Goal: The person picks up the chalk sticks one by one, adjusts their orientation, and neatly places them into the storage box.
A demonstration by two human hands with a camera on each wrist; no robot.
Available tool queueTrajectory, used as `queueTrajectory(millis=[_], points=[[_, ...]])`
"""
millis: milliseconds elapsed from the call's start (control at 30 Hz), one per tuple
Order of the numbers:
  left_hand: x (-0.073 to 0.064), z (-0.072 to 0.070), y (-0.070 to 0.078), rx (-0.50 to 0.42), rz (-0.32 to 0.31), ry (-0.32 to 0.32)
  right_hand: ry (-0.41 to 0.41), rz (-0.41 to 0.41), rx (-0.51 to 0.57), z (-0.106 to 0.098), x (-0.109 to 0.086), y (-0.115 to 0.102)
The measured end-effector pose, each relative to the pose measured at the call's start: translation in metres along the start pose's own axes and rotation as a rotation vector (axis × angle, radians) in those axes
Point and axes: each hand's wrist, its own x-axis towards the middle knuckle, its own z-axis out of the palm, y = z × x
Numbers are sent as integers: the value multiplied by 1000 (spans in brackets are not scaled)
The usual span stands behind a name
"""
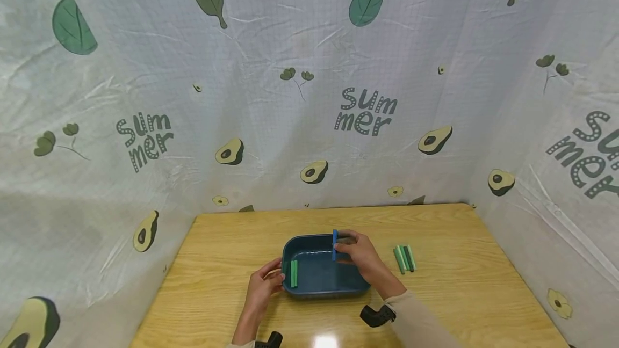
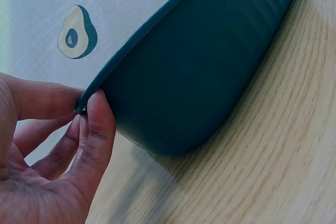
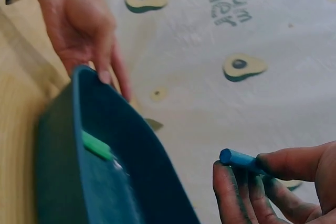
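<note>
My left hand (image 1: 261,288) pinches the left rim of a dark blue-green plastic tray (image 1: 326,278), thumb and fingers on either side of the edge in the left wrist view. Over the tray's right half, my right hand (image 1: 361,258) holds a blue chalk-like stick (image 1: 334,251) between thumb and fingers. Its round end faces the right wrist camera, and dark pigment stains the fingertips (image 3: 226,179). Inside the tray, two green sticks (image 1: 296,274) lie side by side near the left wall; green also shows there in the right wrist view.
Right of the tray, several light and dark green sticks (image 1: 405,258) lie in a row on the wooden table (image 1: 232,240). A white sheet (image 1: 271,122) printed with avocados and leaves encloses the table's back and sides.
</note>
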Motion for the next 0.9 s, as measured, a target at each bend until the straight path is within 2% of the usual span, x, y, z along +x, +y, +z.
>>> queueTrajectory(millis=[300,533,900], points=[[1,-1,1,-5,17,1,-92,42,-20,30,13,13],[1,-2,2,8,14,8,-78,102,-1,43,21,22],[-1,1,-1,3,-4,3,-50,158,10,50,25,38]])
